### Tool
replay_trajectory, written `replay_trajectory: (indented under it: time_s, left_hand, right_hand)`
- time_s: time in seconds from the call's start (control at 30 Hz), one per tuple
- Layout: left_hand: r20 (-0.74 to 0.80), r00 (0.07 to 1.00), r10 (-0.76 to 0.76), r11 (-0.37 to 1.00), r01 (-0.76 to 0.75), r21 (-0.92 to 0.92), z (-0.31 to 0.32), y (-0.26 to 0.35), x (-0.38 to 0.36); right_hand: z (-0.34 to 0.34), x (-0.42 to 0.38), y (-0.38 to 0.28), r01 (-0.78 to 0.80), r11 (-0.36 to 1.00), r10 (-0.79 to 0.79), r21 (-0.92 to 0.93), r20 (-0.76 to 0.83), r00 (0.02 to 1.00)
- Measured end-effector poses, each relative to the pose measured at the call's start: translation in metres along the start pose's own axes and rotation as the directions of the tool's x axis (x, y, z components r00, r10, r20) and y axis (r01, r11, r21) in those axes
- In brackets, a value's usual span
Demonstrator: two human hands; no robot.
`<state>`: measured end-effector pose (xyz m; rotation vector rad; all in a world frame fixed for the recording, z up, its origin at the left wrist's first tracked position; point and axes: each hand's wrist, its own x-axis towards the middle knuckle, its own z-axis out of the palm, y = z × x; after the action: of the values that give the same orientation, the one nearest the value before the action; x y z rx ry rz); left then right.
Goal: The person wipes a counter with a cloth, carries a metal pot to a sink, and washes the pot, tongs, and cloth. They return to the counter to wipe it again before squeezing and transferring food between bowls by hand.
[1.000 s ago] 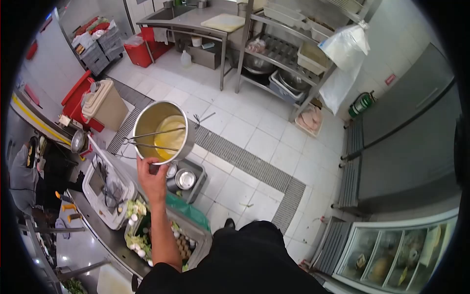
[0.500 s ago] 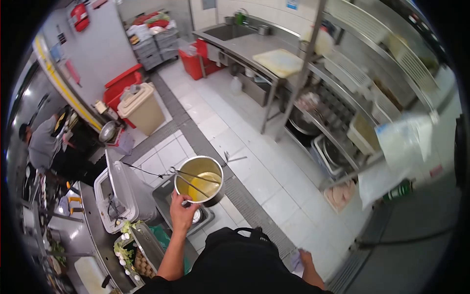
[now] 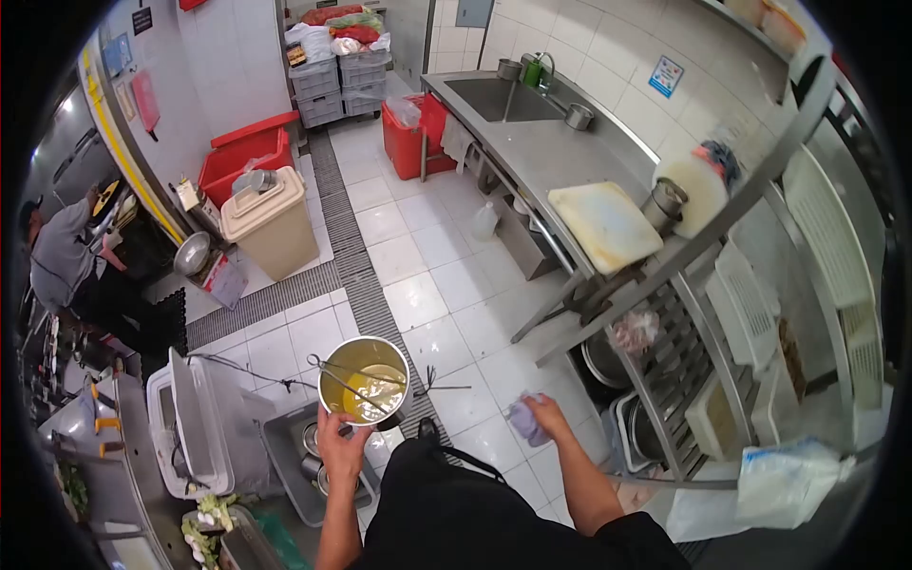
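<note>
My left hand (image 3: 341,445) grips the near rim of a round metal pot (image 3: 407,366), with its fingers curled at the edge. Yellow liquid (image 3: 375,389) lies at the bottom of the pot, and a thin metal utensil (image 3: 353,391) leans across the inside. Out to the right, my right hand (image 3: 546,416) is closed on a pale purple cloth (image 3: 527,421), away from the pot. Below and beside the pot is a grey bin (image 3: 285,470) with metal containers (image 3: 313,467) in it.
A steel sink counter (image 3: 532,147) with a cutting board (image 3: 603,226) runs along the upper right, beside a metal rack (image 3: 665,380). A beige bin (image 3: 271,223) and a red bin (image 3: 275,152) stand ahead. Another person (image 3: 76,256) is at the far left. A white cooler (image 3: 204,427) stands at lower left.
The view has shifted toward the sink counter and rack. My right hand with the cloth has come up and forward into fuller view. My left hand still grips the pot, now slightly lower in view.
</note>
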<state>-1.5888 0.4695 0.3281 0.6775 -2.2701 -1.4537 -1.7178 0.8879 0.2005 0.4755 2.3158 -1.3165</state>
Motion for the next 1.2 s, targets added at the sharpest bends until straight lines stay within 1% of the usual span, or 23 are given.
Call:
replay_trajectory:
  time_s: [0.1, 0.17, 0.23, 0.3, 0.33, 0.47, 0.5, 0.53, 0.57, 0.63, 0.67, 0.73, 0.77, 0.83, 0.87, 0.9, 0.93, 0.97, 1.03, 1.07, 1.1, 1.13, 1.2]
  left_hand:
    - [0.039, 0.999, 0.024, 0.999, -0.025, 0.028, 0.028, 0.033, 0.083]
    - [0.028, 0.999, 0.045, 0.999, -0.044, -0.02, 0.05, 0.056, 0.136]
    - [0.057, 0.996, 0.062, 0.996, -0.058, -0.061, 0.074, 0.071, 0.189]
    - [0.111, 0.987, 0.113, 0.984, -0.096, -0.148, 0.099, 0.081, 0.241]
    - [0.129, 0.984, 0.124, 0.981, -0.102, -0.165, 0.112, 0.09, 0.265]
    - [0.101, 0.982, 0.16, 0.98, -0.146, -0.134, 0.168, 0.114, 0.348]
    - [0.108, 0.98, 0.167, 0.98, -0.153, -0.123, 0.18, 0.112, 0.368]
    - [0.117, 0.984, 0.132, 0.979, -0.111, -0.17, 0.188, 0.11, 0.388]
    - [0.126, 0.987, 0.095, 0.974, -0.066, -0.215, 0.197, 0.111, 0.407]
    - [0.137, 0.988, 0.069, 0.977, -0.039, -0.21, 0.209, 0.13, 0.441]
    - [0.129, 0.99, 0.06, 0.974, -0.03, -0.226, 0.214, 0.138, 0.455]
    - [0.081, 0.993, 0.092, 0.976, -0.074, -0.205, 0.221, 0.148, 0.484]
    - [0.069, 0.994, 0.082, 0.975, -0.066, -0.212, 0.222, 0.151, 0.499]
    - [-0.015, 0.992, 0.123, 0.992, -0.123, -0.015, 0.226, 0.148, 0.532]
    - [-0.026, 0.991, 0.134, 0.991, -0.134, 0.001, 0.228, 0.139, 0.549]
    - [-0.031, 0.992, 0.122, 0.992, -0.122, -0.002, 0.233, 0.139, 0.565]
    - [-0.057, 0.992, 0.115, 0.993, -0.114, 0.014, 0.238, 0.141, 0.584]
    - [-0.077, 0.991, 0.11, 0.994, -0.108, 0.033, 0.243, 0.142, 0.607]
    - [-0.057, 0.993, 0.099, 0.995, -0.1, -0.007, 0.252, 0.136, 0.651]
    - [-0.048, 0.996, 0.069, 0.995, -0.073, -0.066, 0.261, 0.129, 0.679]
    - [-0.045, 0.998, 0.045, 0.99, -0.051, -0.132, 0.272, 0.124, 0.71]
    - [-0.024, 0.998, 0.051, 0.994, -0.053, -0.096, 0.281, 0.126, 0.741]
    - [0.008, 0.993, 0.118, 0.992, -0.117, -0.048, 0.304, 0.137, 0.804]
  right_hand:
    - [0.005, 0.028, -0.061, -0.028, 0.997, 0.023, 0.069, 0.078, 0.997]
    - [0.008, 0.058, -0.075, -0.091, 0.92, 0.071, 0.382, 0.066, 0.995]
    - [-0.003, 0.073, -0.126, -0.127, 0.857, 0.093, 0.499, 0.093, 0.991]
    - [-0.014, 0.11, -0.148, -0.254, 0.539, 0.017, 0.803, 0.29, 0.957]
    - [-0.019, 0.133, -0.16, -0.263, 0.458, 0.008, 0.849, 0.292, 0.956]
    - [-0.059, 0.221, -0.237, -0.128, 0.286, -0.1, 0.95, 0.162, 0.982]
    - [-0.071, 0.237, -0.269, 0.032, 0.303, -0.087, 0.953, -0.006, 0.996]
    - [-0.081, 0.259, -0.298, 0.188, 0.325, -0.076, 0.927, -0.172, 0.982]
    - [-0.09, 0.289, -0.321, 0.183, 0.318, -0.072, 0.93, -0.169, 0.983]
    - [-0.103, 0.345, -0.37, 0.53, 0.55, -0.225, 0.646, -0.497, 0.838]
    - [-0.108, 0.37, -0.395, 0.523, 0.552, -0.223, 0.649, -0.489, 0.843]
    - [-0.117, 0.41, -0.449, 0.571, 0.793, -0.359, 0.212, -0.595, 0.719]
    - [-0.118, 0.439, -0.463, 0.575, 0.793, -0.372, 0.202, -0.586, 0.72]
    - [-0.115, 0.504, -0.484, 0.476, 0.856, -0.492, -0.201, -0.598, 0.632]
    - [-0.113, 0.53, -0.494, 0.476, 0.854, -0.499, -0.21, -0.587, 0.637]
    - [-0.112, 0.552, -0.508, 0.187, 0.875, -0.457, -0.446, -0.635, 0.623]
    - [-0.109, 0.578, -0.525, -0.134, 0.784, -0.432, -0.606, -0.688, 0.582]
    - [-0.106, 0.606, -0.539, -0.135, 0.783, -0.432, -0.607, -0.687, 0.584]
    - [-0.102, 0.645, -0.559, 0.252, 0.767, -0.617, -0.59, -0.569, 0.544]
    - [-0.095, 0.659, -0.569, 0.231, 0.772, -0.607, -0.592, -0.579, 0.544]
    - [-0.085, 0.672, -0.591, 0.312, 0.832, -0.529, -0.459, -0.488, 0.694]
    - [-0.078, 0.683, -0.612, 0.36, 0.882, -0.457, -0.305, -0.359, 0.814]
    - [-0.073, 0.709, -0.646, 0.34, 0.889, -0.44, -0.308, -0.364, 0.821]
